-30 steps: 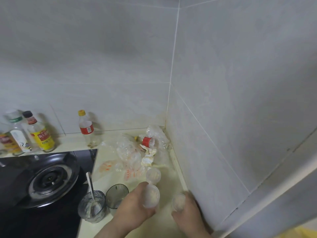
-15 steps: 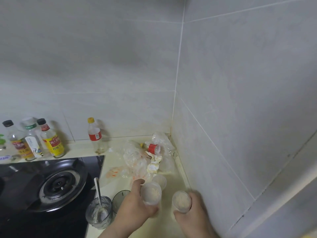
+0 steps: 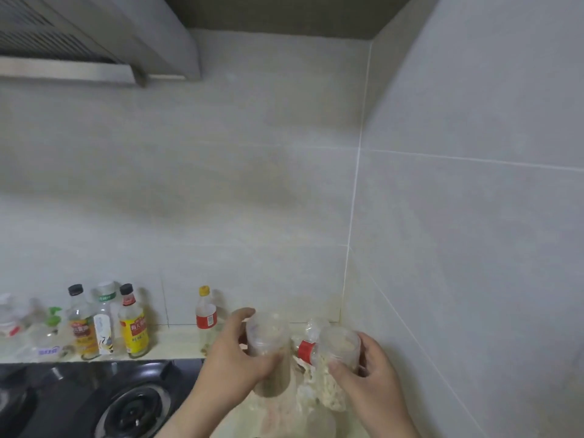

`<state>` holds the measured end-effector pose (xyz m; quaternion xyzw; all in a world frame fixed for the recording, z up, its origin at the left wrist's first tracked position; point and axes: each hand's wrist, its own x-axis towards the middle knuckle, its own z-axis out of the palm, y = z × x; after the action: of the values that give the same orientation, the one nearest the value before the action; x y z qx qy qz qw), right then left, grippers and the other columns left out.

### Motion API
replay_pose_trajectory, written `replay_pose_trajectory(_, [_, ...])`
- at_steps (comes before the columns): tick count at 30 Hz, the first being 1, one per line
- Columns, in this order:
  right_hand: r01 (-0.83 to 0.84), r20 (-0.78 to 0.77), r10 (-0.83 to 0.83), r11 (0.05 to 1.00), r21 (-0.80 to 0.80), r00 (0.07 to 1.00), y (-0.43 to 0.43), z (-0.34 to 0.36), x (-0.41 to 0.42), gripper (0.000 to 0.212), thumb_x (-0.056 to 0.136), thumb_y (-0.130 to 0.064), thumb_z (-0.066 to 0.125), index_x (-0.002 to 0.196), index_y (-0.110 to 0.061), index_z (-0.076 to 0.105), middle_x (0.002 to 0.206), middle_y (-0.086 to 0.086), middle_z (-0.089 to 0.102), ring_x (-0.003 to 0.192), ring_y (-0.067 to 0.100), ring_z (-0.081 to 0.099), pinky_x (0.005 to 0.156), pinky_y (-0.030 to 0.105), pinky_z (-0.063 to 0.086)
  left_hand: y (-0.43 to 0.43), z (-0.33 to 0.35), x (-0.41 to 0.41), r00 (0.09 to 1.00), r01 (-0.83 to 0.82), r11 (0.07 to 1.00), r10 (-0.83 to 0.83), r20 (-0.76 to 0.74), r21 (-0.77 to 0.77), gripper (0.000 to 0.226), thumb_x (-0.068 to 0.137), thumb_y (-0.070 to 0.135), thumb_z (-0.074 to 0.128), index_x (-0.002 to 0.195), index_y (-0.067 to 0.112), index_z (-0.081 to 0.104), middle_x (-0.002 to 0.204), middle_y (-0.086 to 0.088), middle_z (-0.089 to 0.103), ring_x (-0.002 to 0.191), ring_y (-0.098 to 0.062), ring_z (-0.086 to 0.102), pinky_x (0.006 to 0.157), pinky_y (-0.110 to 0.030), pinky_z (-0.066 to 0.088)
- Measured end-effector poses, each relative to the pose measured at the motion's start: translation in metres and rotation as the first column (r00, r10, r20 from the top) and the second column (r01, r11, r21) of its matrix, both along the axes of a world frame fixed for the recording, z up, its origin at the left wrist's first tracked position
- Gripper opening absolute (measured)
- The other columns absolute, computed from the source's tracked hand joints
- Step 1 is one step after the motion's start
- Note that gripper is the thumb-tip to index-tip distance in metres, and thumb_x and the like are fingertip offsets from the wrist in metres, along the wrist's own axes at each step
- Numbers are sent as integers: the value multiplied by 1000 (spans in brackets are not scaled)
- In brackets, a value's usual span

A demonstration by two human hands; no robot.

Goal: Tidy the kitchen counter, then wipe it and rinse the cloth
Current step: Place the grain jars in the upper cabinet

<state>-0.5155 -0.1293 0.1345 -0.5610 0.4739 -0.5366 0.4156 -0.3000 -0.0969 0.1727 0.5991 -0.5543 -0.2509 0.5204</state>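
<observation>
Got a tub point(image 3: 268, 338) in my left hand point(image 3: 235, 358) and another point(image 3: 343, 344) in my right point(image 3: 368, 369) — both lifted off the counter point(image 3: 177, 344), clearing it for wiping.

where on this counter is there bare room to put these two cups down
The clearest bare patch is the back ledge between the yellow-label bottle and the red-label bottle. The corner under the left hand and right hand is crowded with crumpled plastic wrappers. Left of it the stove fills the counter.
</observation>
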Motion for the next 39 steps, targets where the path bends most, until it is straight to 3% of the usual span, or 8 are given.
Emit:
replay_pose_trajectory(6, [-127,-6,129,969,-213,992,-4,105,22,35,77,3,76,97,-26,72,97,-7,76,91,10,71,74,25,55,-6,78,34,999,-45,988,43,-16,-147,46,65,19,85,99,31,58,94,9,69,87,-6,65,64,-17,48])
replay_pose_trajectory(10, [-172,19,189,928,-331,982,-8,166,34,32,79,4,73,99,-21,72,97,-3,76,90,14,72,71,25,57,-2,140,45,999,-17,963,5,-46,-270,47,56,35,79,99,30,63,90,10,72,81,-1,66,65,-15,50])
replay_pose_trajectory(14, [-200,24,238,864,-462,971,-9,229,43,27,81,3,70,94,-20,76,95,2,77,88,16,72,71,25,58,2,203,53,995,24,917,-60,-78,-398,62,47,48,72,104,24,67,95,6,74,89,-10,69,77,-32,55])
replay_pose_trajectory(19, [-203,46,292,760,-617,955,-10,310,49,26,73,-14,73,100,-13,74,94,5,77,87,17,73,65,18,54,9,288,56,993,72,813,-113,-36,-578,51,50,46,68,91,17,72,83,-2,74,75,-14,69,62,-22,51])
replay_pose_trajectory(28, [-86,77,247,589,-804,966,-24,441,70,53,66,-43,71,117,-39,59,97,-4,76,92,13,72,75,36,57,4,430,65,986,168,741,-136,100,-650,38,76,38,75,108,19,68,95,1,76,86,-14,73,78,-36,59])
replay_pose_trajectory(32, [11,72,112,467,-884,991,-33,492,71,50,73,-58,64,121,-45,57,119,-3,66,106,12,65,84,36,57,-7,478,62,989,112,674,-2,149,-731,35,84,37,70,114,27,56,101,4,69,83,-9,70,66,-27,57])
replay_pose_trajectory(35, [81,92,13,380,-921,996,-37,530,69,39,93,-43,59,130,-35,51,117,-3,62,90,-5,63,62,9,50,-13,512,54,959,120,606,133,249,-786,39,83,43,68,116,30,51,102,9,62,87,-7,66,70,-27,58])
replay_pose_trajectory(39, [75,60,-56,322,-944,997,-44,574,72,31,100,-34,50,131,-31,48,111,-6,59,84,-5,60,53,8,45,-20,559,44,886,94,570,326,330,-817,33,83,51,64,103,27,55,94,6,60,84,-11,63,73,-30,59])
